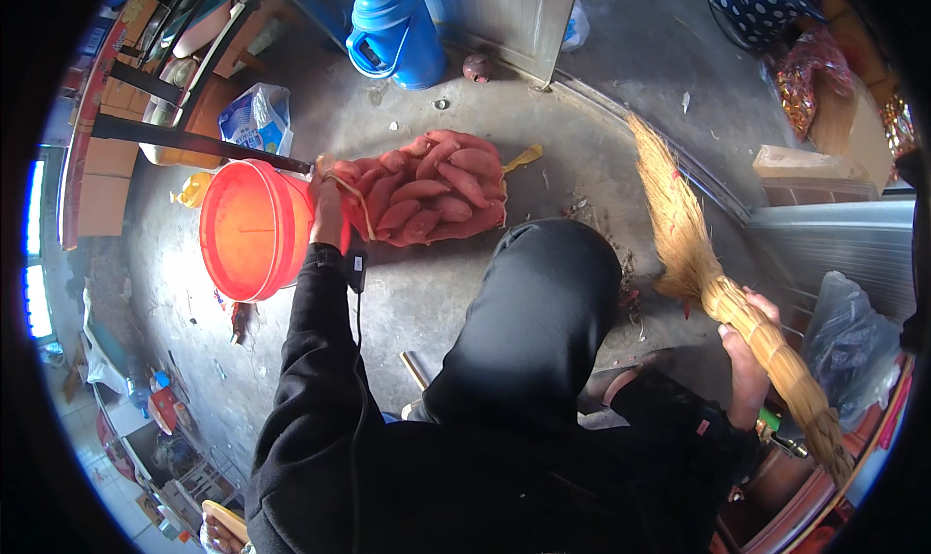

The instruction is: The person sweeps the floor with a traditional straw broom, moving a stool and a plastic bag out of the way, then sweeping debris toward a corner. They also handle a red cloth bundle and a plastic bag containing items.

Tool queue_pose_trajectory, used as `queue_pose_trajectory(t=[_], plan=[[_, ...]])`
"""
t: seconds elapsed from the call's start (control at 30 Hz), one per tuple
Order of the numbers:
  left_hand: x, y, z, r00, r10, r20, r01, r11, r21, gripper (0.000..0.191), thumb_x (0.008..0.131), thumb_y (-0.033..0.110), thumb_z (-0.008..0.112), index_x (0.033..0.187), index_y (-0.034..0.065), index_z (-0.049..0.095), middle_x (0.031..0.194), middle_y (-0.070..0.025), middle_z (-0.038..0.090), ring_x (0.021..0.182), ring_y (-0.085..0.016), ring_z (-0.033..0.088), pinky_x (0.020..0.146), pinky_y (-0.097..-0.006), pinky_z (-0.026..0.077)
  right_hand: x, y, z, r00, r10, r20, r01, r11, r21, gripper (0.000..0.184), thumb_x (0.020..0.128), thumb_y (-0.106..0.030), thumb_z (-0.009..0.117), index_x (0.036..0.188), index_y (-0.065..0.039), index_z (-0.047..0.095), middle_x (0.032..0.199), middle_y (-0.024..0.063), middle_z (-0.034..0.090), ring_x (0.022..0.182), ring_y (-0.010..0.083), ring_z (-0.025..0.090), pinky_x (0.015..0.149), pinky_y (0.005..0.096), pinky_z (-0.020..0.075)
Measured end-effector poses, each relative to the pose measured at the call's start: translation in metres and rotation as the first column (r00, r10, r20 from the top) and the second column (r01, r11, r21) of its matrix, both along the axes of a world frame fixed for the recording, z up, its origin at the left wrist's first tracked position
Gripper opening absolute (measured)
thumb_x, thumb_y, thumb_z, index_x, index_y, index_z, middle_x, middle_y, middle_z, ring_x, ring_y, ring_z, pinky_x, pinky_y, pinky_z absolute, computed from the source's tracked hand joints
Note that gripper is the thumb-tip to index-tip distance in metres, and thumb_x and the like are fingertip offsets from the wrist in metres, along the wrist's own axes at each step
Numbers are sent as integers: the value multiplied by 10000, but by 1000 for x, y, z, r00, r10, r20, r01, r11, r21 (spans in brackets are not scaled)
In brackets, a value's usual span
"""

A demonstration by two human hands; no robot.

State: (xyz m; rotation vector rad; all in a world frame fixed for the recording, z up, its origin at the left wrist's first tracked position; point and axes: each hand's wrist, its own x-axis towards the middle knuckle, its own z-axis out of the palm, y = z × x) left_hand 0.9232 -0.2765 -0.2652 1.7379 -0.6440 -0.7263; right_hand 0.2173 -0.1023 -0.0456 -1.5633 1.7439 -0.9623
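My right hand (745, 347) grips the bound handle of a straw broom (709, 278). The broom's bristles point up and away, over the concrete floor. On the floor ahead lies a red mesh sack full of sweet potatoes (436, 183). My left hand (325, 209) is closed around the gathered left end of this sack, beside a yellowish tie; its fingers are partly hidden. Just left of that hand is a red plastic bucket (254, 230), with nothing visible inside it. Small dry debris (629, 299) is scattered on the floor between my knee and the broom.
A blue thermos flask (398, 34) stands by the door panel (502, 16), near a round purplish thing (476, 68). A metal door track (676, 150) crosses the floor. Shelving (211, 150) is at left; a cardboard box (814, 163) sits at far right.
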Motion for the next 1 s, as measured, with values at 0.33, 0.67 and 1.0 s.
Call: queue_pose_trajectory(t=[0.33, 0.67, 1.0], plan=[[-38, -38, 115, 798, 44, -601, -137, 984, -110, 336, 1112, 237, 536, 792, 138, 504, 587, 20, 358, 466, -140, 301, 464, -339, 241, 18, 3, 11, 998, 3, 61, 0, 999, -41, 581, 862, -11, 847, 1408, -6, 648, 1261, 112, 764, 1096, 182, 732, 990, 327, 577], [-125, -54, 226, 751, -239, -615, 35, 945, -324, 273, 1109, 255, 552, 871, 123, 528, 601, 33, 357, 482, -123, 324, 481, -326, 245, 66, 28, 30, 965, 102, 241, -133, 984, 117, 554, 838, -81, 882, 1347, -10, 677, 1226, 125, 733, 1109, 257, 681, 995, 384, 564], [-262, -98, 284, 761, -416, -497, 279, 902, -329, 235, 1013, 171, 584, 802, 151, 483, 591, 16, 362, 438, -124, 331, 425, -327, 228, 71, 28, -2, 943, 248, -223, -259, 966, -18, 392, 902, -68, 759, 1287, -30, 692, 1178, 224, 772, 1067, 462, 739, 911, 525, 594]])
